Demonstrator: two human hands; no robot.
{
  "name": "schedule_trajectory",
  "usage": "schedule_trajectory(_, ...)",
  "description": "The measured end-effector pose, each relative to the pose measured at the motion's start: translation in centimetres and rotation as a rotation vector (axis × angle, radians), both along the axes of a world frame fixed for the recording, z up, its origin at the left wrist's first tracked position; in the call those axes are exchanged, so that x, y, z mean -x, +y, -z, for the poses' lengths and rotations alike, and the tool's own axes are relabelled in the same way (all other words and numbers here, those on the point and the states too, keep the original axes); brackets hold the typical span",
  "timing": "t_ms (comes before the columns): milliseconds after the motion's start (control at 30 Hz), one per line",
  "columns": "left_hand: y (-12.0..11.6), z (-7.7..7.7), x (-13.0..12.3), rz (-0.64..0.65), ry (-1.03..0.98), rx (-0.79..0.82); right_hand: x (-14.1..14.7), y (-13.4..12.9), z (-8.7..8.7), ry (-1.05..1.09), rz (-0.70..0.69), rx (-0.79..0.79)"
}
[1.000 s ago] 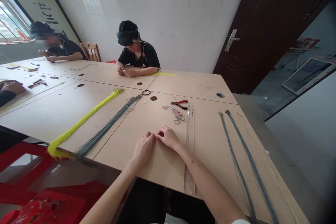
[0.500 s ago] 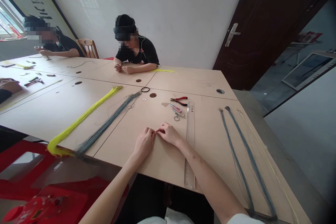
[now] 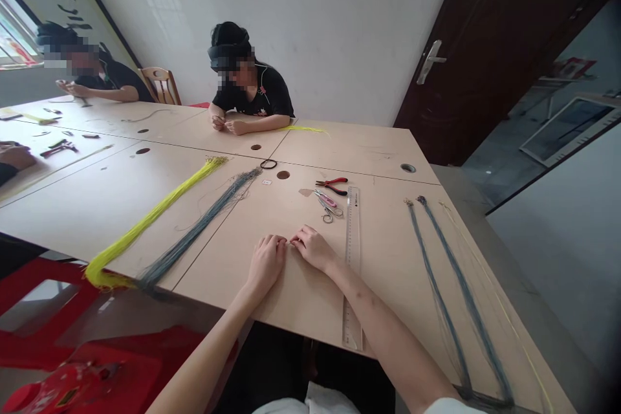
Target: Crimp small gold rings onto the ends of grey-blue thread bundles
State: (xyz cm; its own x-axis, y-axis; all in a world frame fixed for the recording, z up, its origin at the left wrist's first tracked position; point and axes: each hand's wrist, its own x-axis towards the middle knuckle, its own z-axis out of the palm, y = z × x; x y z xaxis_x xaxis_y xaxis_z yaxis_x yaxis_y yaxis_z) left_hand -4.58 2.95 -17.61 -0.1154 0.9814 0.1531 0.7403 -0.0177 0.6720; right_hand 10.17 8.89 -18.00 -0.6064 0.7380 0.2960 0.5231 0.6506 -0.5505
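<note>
Close together over the near part of the table (image 3: 310, 297) are my left hand (image 3: 268, 262) and my right hand (image 3: 312, 248). Both are closed in a pinch, fingertips almost meeting; whatever is between them is too small to make out. Beyond my right hand lie small scissors (image 3: 328, 212), a pink-handled tool (image 3: 325, 198) and red-and-black pliers (image 3: 332, 185). A clear ruler (image 3: 353, 246) runs lengthwise beside my right forearm. To the left stretch a bundle of yellow threads (image 3: 155, 223) and a bundle of grey-blue threads (image 3: 204, 226).
Thinner grey-blue strands (image 3: 439, 291) and a pale yellow strand (image 3: 495, 291) lie along the right edge. A black ring (image 3: 268, 164) and a cable hole (image 3: 283, 175) are farther back. One person (image 3: 252, 87) sits opposite, another (image 3: 97, 74) at far left. A red stool (image 3: 39, 310) stands at left.
My fingertips have drawn slightly apart, with both hands still pinched above the same spot. The view has shifted a little; the tools and thread bundles lie as before.
</note>
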Motion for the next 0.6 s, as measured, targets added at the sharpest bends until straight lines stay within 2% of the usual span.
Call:
schedule_trajectory(133, 1.5, -2.2, -0.2, 0.094, -0.305, 0.067, -0.4, 0.2, -2.6, 0.005, 0.019, -0.104)
schedule_trajectory(333, 4.7, -8.8, -1.6, 0.316, -0.725, 0.123, -2.3, 1.1, -9.1, 0.08, 0.133, -0.283)
schedule_trajectory(467, 6.2, -13.0, -3.3, 0.441, -0.876, 0.147, -4.1, 0.9, -12.8, 0.183, 0.226, -0.398)
schedule_trajectory(600, 6.7, -15.8, -5.3, 0.532, -0.95, 0.134, -5.9, 0.0, -15.4, 0.292, 0.271, -0.516)
